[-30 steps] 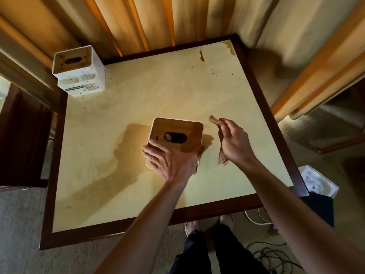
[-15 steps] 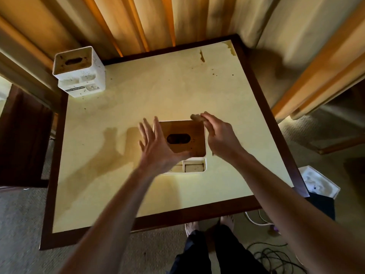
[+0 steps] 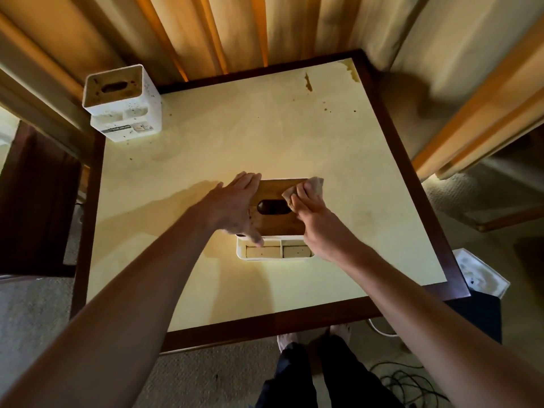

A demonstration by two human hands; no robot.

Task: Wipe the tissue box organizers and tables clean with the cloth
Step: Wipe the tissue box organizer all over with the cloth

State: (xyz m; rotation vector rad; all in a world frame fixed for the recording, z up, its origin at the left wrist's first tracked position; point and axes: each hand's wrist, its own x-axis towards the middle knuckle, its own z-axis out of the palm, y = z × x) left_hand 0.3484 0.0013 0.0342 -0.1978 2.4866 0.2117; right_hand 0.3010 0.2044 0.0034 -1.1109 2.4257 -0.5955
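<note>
A white tissue box organizer (image 3: 275, 251) with a brown wooden lid and an oval slot stands in the middle of the cream table (image 3: 265, 136). My left hand (image 3: 235, 206) lies flat with straight fingers against the organizer's left side, thumb on its front rim. My right hand (image 3: 309, 201) presses a small tan cloth (image 3: 315, 185) onto the lid's far right corner, fingers curled over it. A second white organizer (image 3: 122, 104), speckled with dirt, stands at the table's far left corner.
Brown stains and specks mark the table near its far right corner (image 3: 309, 82). Curtains hang behind the table. A dark chair (image 3: 35, 201) stands at the left. A white tray (image 3: 479, 272) and cables (image 3: 406, 381) lie on the carpet at the right, near my feet.
The organizer was turned so its front compartments face me. My left hand flattened against its left side. My right hand brought the cloth from beside the box onto the lid.
</note>
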